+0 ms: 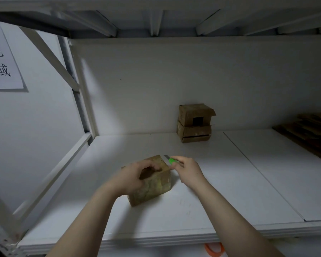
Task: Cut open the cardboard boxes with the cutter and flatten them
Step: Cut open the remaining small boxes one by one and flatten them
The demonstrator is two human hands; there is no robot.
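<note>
We face a white shelf [230, 182] set against a white wall [156, 80], with a paper sign [2, 58] taped up on the left. At the shelf's right end lies flat cardboard [308, 130], and two small boxes [194, 123] are stacked at the back. Nearer us stands the box [152, 188]. Our left hand [133, 177] grips its top, fingers curled over the rim. Our right hand [187, 171] pinches the green cutter [171, 160], its blade just beside the box's far corner.

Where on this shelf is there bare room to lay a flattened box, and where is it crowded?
Bare: the right board, between the right hand and the flattened cardboard; also back left, beside the stacked boxes. Crowded: front middle, where the left hand grips the box and the right holds the cutter.
</note>
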